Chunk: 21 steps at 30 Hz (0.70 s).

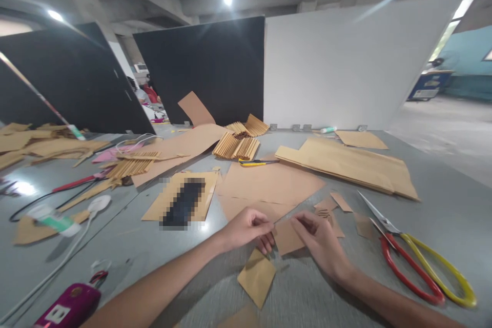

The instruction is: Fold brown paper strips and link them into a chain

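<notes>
A small piece of brown kraft paper [287,238] is held up between my two hands over the grey table. My left hand [248,229] pinches at its left edge, with the fingers curled and the thumb on top. On the other side, my right hand [317,236] is closed on the paper's upper right part. Just below them a loose square of brown paper [257,278] lies on the table. Small paper scraps [341,202] are spread beside my right hand. Large scissors [407,256] with one red and one yellow handle lie farther right, blades apart.
Behind my hands lie a large brown sheet [269,184], a yellow utility knife [255,162], bundles of rolled paper sticks [236,146] and folded kraft paper [346,164]. Left are a glue stick [57,220], a white cable [82,236] and a purple device [71,305]. Upright panels [207,69] stand behind.
</notes>
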Tool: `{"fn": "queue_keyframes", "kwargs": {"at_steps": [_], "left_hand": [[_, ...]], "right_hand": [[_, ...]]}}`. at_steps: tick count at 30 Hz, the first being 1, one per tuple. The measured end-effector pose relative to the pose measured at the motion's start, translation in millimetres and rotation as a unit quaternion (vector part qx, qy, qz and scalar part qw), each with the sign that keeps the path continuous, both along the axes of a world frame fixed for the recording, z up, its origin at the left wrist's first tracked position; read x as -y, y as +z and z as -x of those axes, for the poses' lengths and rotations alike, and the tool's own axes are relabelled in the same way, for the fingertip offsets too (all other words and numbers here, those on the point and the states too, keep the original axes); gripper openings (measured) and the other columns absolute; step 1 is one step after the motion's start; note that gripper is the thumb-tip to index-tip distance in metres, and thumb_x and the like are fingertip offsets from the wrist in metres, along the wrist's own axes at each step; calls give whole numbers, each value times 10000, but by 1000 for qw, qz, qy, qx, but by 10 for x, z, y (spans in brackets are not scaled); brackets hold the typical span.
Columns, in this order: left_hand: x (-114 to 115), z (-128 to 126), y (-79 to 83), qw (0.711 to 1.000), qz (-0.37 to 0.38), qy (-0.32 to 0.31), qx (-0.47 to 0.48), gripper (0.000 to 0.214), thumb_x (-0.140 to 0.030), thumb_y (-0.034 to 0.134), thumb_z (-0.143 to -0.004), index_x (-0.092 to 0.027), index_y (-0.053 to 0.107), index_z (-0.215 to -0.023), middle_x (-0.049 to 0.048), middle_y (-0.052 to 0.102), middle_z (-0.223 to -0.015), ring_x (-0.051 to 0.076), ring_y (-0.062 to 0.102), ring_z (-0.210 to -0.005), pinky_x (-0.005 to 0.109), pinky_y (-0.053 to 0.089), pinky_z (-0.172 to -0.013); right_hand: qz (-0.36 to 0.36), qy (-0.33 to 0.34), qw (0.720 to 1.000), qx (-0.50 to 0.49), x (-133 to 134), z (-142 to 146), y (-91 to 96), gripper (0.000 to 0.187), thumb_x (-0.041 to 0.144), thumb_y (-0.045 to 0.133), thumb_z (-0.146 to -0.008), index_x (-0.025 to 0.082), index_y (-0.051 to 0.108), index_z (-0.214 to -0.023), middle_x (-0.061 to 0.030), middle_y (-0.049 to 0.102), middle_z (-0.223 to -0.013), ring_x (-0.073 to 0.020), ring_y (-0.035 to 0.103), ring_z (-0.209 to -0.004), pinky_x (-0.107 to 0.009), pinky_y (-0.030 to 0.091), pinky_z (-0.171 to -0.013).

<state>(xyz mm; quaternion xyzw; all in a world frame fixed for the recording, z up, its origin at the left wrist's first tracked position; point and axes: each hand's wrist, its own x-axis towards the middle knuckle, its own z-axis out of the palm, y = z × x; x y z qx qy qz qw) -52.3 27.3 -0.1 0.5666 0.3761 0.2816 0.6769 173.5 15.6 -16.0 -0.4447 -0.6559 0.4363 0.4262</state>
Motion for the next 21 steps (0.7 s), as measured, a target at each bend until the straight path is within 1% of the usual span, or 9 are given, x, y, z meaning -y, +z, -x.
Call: {"fn": "queue_keyframes", "kwargs": {"at_steps": [2,5,10,14,17,19,21], "left_hand": [[-6,-7,-18,1000,-9,29,2,516,-593,754,-791,-83,688,-840,99,702,-742,170,688,-617,267,568,-537],[-11,-18,-49,998,-15,55,5,511,-600,752,-786,-101,648,-823,71,673,-720,166,671,-606,272,568,-511],[-3,-28,-53,998,-17,64,4,506,-603,738,-789,-107,644,-819,75,670,-736,167,660,-595,303,583,-509],[8,-39,-65,997,-33,72,-9,516,-615,731,-782,-109,630,-788,76,669,-707,153,640,-547,301,573,-500],[19,-46,-70,996,-50,76,-21,521,-633,690,-807,-119,610,-791,58,653,-691,133,612,-517,284,559,-494],[32,-48,-53,995,-61,67,-31,510,-634,667,-824,-128,607,-802,45,644,-687,126,600,-510,263,537,-480],[52,-53,-22,995,-73,50,-47,486,-614,667,-833,-132,618,-794,34,641,-664,118,580,-492,227,486,-449]], "right_hand": [[14,1,1000,-8,-12,-1,-18,315,459,580,-974,172,675,-887,-39,693,-827,-202,644,-769,-268,490,-631],[34,2,999,-16,-24,6,-48,320,475,569,-972,174,674,-948,-51,704,-856,-203,652,-734,-257,480,-541],[36,1,999,-15,-34,5,-84,304,465,566,-973,183,675,-996,-48,705,-852,-193,661,-696,-243,474,-500],[32,3,999,-10,-34,-5,-102,288,455,573,-968,187,677,-973,-59,717,-890,-202,671,-734,-246,481,-519],[29,6,1000,-3,-30,-9,-87,275,442,572,-970,188,676,-953,-50,712,-885,-200,667,-755,-253,490,-562],[23,12,1000,-1,-23,-8,-58,273,432,570,-973,184,674,-925,-35,699,-843,-191,659,-749,-261,496,-605],[5,19,1000,5,-9,-6,-21,275,421,576,-972,179,676,-889,-25,691,-810,-187,648,-753,-272,497,-647]]}}
